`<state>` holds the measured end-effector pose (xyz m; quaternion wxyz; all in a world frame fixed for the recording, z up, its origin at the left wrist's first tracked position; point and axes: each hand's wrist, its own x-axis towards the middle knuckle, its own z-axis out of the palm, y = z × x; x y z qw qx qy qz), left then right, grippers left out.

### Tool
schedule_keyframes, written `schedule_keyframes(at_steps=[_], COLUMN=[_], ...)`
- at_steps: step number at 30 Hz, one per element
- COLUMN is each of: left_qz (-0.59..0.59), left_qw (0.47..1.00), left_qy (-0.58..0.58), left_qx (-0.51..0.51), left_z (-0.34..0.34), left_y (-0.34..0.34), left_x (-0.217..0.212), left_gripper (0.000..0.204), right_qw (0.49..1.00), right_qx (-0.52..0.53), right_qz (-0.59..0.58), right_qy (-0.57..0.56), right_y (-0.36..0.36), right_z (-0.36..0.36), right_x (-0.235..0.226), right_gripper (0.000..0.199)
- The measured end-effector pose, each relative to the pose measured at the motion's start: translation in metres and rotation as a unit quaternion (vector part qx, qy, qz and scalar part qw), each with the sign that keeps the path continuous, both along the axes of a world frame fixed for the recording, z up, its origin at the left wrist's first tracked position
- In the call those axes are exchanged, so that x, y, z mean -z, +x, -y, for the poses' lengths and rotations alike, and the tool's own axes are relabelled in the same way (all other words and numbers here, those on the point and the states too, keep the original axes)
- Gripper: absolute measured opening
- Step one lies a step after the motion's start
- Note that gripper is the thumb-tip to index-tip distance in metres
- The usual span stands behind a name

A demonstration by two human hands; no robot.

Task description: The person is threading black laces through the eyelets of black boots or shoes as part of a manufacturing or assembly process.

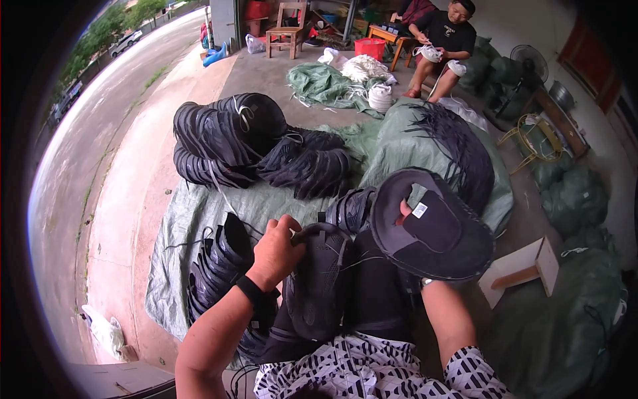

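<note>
My left hand (276,249), with a black band at its wrist, is closed in a pinch at the upper edge of a dark shoe sole (318,286). That sole lies lengthwise on my lap. A dark wide-brimmed piece like a sun hat (465,256), with a white label inside, is raised over my right thigh. It covers most of my right hand (404,210); only a bit of finger shows through an opening. Left of my lap stands a row of nested dark shoe pieces (222,263), and a smaller bundle (349,209) lies beyond the sole.
Large dark bundles (229,130) rest on a green woven sheet (176,246). A stuffed green sack (405,143) bears dark strips. A seated person (448,33) handles white cord. A wooden stool piece (522,269), a fan (530,61) and sacks (575,199) stand right; a chair (286,32) stands behind.
</note>
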<state>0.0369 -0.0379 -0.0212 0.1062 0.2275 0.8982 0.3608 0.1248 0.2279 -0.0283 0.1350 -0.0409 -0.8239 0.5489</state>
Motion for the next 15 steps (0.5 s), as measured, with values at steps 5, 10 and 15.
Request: schedule_keyframes(at_steps=[5, 10, 15], left_qz=[-0.218, -0.165, -0.165], left_qw=[0.975, 0.976, 0.956], left_qy=[0.005, 0.046, -0.082], left_qx=[0.039, 0.136, 0.227], left_z=[-0.007, 0.004, -0.001], left_y=[0.014, 0.003, 0.009], left_x=[0.003, -0.001, -0.025], left_gripper=[0.015, 0.013, 0.027], right_qw=[0.992, 0.967, 0.927], right_qx=[0.046, 0.1, 0.148], right_qz=[0.036, 0.073, 0.107], right_qy=[-0.113, -0.223, -0.328], right_y=[0.01, 0.012, 0.023], right_z=[-0.013, -0.034, -0.045], right_x=[0.0, -0.008, -0.009], right_gripper=[0.03, 0.028, 0.028])
